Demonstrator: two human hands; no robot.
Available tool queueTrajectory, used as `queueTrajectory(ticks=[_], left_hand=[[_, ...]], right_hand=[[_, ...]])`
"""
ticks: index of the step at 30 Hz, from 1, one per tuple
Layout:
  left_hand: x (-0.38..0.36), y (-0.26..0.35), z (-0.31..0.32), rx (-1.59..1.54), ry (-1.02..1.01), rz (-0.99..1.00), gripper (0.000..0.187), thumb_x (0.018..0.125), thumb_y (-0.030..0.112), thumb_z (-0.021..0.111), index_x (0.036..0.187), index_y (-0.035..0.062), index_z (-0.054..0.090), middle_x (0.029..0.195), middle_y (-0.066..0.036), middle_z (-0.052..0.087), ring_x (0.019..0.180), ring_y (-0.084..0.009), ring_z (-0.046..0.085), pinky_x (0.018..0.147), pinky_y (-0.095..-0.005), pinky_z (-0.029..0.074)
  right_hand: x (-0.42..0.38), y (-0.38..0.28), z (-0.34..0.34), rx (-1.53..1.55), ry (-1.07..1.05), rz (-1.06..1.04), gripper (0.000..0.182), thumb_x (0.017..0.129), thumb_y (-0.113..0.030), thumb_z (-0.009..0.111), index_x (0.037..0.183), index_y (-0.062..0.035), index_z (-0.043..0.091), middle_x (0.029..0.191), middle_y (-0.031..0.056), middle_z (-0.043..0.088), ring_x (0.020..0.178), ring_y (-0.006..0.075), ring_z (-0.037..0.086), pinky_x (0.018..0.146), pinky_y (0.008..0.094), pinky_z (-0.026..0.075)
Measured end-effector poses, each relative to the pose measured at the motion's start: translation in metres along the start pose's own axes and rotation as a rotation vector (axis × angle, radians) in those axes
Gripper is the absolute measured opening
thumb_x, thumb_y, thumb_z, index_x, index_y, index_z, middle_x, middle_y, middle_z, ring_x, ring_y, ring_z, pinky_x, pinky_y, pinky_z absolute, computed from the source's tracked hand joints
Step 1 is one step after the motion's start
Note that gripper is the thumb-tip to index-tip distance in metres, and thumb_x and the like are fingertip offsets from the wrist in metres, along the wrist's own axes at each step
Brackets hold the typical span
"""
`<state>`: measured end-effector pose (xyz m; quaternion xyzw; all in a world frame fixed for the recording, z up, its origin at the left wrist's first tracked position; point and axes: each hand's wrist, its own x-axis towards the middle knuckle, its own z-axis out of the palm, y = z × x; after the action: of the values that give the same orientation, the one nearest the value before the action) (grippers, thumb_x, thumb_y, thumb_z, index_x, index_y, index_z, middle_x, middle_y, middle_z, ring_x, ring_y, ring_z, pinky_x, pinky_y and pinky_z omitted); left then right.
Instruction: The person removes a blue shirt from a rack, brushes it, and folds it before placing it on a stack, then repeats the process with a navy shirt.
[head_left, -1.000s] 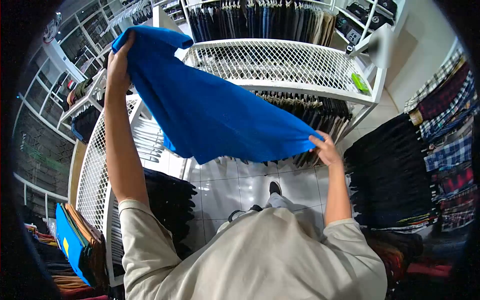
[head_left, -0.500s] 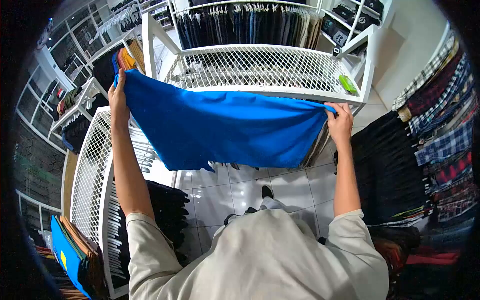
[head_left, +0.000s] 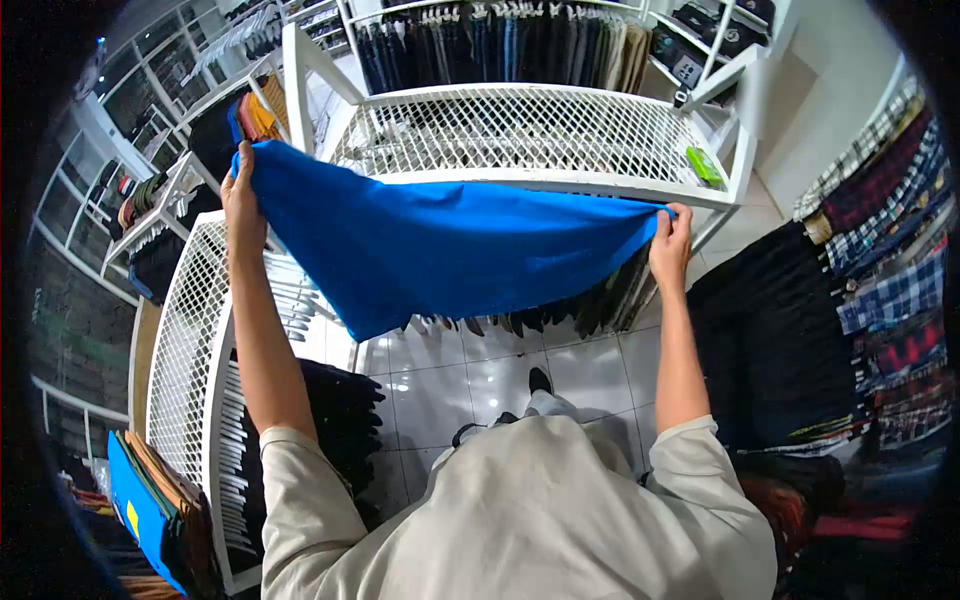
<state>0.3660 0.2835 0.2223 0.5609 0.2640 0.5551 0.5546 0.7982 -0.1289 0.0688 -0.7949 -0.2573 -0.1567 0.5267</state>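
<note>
A plain blue piece of cloth [head_left: 450,250], perhaps a garment, hangs stretched between my two hands in front of my chest. My left hand [head_left: 243,200] is closed on its upper left corner, with the thumb on top. At the upper right corner, my right hand [head_left: 672,245] pinches the fabric between thumb and fingers. The top edge sags slightly, and the lower edge slants up from a low left point toward my right hand. Behind the cloth, part of a white mesh-topped rack [head_left: 530,120] is hidden.
A bright green packet [head_left: 704,167] lies on the rack's right end. Another white mesh rack [head_left: 185,310] stands at left, near folded clothes [head_left: 150,510]. Plaid shirts [head_left: 895,290] and black garments [head_left: 770,340] hang at right. Trousers [head_left: 500,45] hang at the back over a tiled floor.
The cloth's lower right part has swung up and gathered, so its lower edge now slants and more of the floor and hanging clothes shows beneath. Both hands keep their hold, nearly in place.
</note>
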Motion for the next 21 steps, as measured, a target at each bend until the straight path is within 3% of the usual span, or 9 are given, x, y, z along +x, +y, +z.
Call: queueTrajectory(ticks=[1, 2, 5, 6, 9, 12, 16, 18, 21], left_hand=[[0.002, -0.004, 0.0, -0.01, -0.005, 0.01, 0.035, 0.097, 0.04, 0.068, 0.093, 0.0053, 0.071, 0.082, -0.004, 0.073, 0.068, -0.0124, 0.068, 0.064, -0.0261, 0.055], [0.003, -0.007, -0.001, -0.021, -0.011, 0.021, 0.035, 0.098, 0.04, 0.068, 0.093, 0.0055, 0.071, 0.082, -0.003, 0.072, 0.067, -0.0117, 0.067, 0.064, -0.0259, 0.055], [0.002, -0.01, -0.002, 0.027, -0.002, -0.007, 0.034, 0.098, 0.039, 0.068, 0.093, 0.006, 0.071, 0.08, -0.002, 0.071, 0.067, -0.0109, 0.067, 0.064, -0.0255, 0.054], [0.002, -0.012, -0.001, 0.035, 0.016, -0.021, 0.034, 0.098, 0.039, 0.068, 0.092, 0.0062, 0.071, 0.08, -0.002, 0.071, 0.067, -0.0109, 0.067, 0.064, -0.0256, 0.055], [0.001, -0.025, -0.001, -0.003, -0.025, -0.006, 0.034, 0.098, 0.039, 0.067, 0.092, 0.0064, 0.071, 0.08, -0.002, 0.071, 0.067, -0.0109, 0.067, 0.064, -0.0259, 0.055], [0.0, -0.035, -0.001, -0.033, 0.022, -0.025, 0.034, 0.098, 0.04, 0.067, 0.091, 0.0068, 0.07, 0.08, -0.002, 0.071, 0.067, -0.0101, 0.067, 0.062, -0.025, 0.055], [0.008, -0.047, -0.018, 0.026, 0.049, 0.003, 0.034, 0.098, 0.04, 0.068, 0.09, 0.0075, 0.07, 0.078, -0.001, 0.07, 0.063, -0.0093, 0.064, 0.059, -0.0236, 0.052], [0.011, -0.062, -0.033, 0.04, 0.041, -0.017, 0.033, 0.098, 0.041, 0.068, 0.092, 0.008, 0.07, 0.078, 0.0, 0.069, 0.063, -0.0078, 0.063, 0.059, -0.0227, 0.051], [0.012, -0.068, -0.04, 0.062, 0.032, 0.059, 0.03, 0.1, 0.037, 0.066, 0.101, 0.0077, 0.073, 0.085, 0.003, 0.069, 0.073, -0.005, 0.062, 0.067, -0.0202, 0.05]], right_hand=[[0.004, 0.015, 0.006, 0.034, 0.005, -0.007, 0.023, 0.104, -0.028, 0.055, 0.116, -0.0086, 0.056, 0.084, 0.0119, 0.065, 0.077, 0.0283, 0.064, 0.072, 0.0414, 0.049], [0.011, 0.029, 0.015, 0.132, 0.039, -0.12, 0.025, 0.103, -0.028, 0.055, 0.115, -0.0053, 0.055, 0.085, 0.0082, 0.062, 0.074, 0.022, 0.06, 0.07, 0.0377, 0.048], [0.028, 0.041, 0.018, 0.693, -0.118, 0.322, 0.016, 0.099, -0.022, 0.06, 0.106, -0.0083, 0.057, 0.081, -0.0021, 0.052, 0.071, 0.0106, 0.052, 0.068, 0.0276, 0.044], [0.026, 0.015, 0.02, 0.95, 0.005, 0.396, 0.014, 0.097, -0.025, 0.064, 0.096, -0.0112, 0.059, 0.082, -0.0022, 0.054, 0.071, 0.01, 0.054, 0.067, 0.0271, 0.046], [0.037, 0.012, 0.008, 1.098, -0.283, 0.7, 0.017, 0.091, -0.025, 0.076, 0.094, -0.0114, 0.066, 0.087, -0.0014, 0.063, 0.091, 0.0112, 0.06, 0.08, 0.028, 0.047], [0.039, 0.012, 0.007, 0.854, -0.564, 0.497, 0.023, 0.088, -0.021, 0.08, 0.104, -0.0096, 0.068, 0.098, 0.001, 0.067, 0.1, 0.0119, 0.061, 0.089, 0.0305, 0.046], [0.05, 0.008, -0.009, 1.099, -0.339, 0.344, 0.028, 0.092, -0.009, 0.074, 0.118, -0.0013, 0.066, 0.11, 0.0043, 0.067, 0.102, 0.014, 0.062, 0.091, 0.028, 0.047], [0.049, 0.015, -0.01, 0.694, -0.44, 0.284, 0.033, 0.092, -0.005, 0.074, 0.124, 0.0015, 0.066, 0.106, 0.0075, 0.071, 0.094, 0.0115, 0.065, 0.083, 0.0254, 0.05], [0.061, 0.014, -0.03, 0.627, -0.253, 0.114, 0.031, 0.089, -0.008, 0.078, 0.118, 0.003, 0.07, 0.096, 0.0057, 0.073, 0.084, 0.0095, 0.065, 0.076, 0.0241, 0.051]])
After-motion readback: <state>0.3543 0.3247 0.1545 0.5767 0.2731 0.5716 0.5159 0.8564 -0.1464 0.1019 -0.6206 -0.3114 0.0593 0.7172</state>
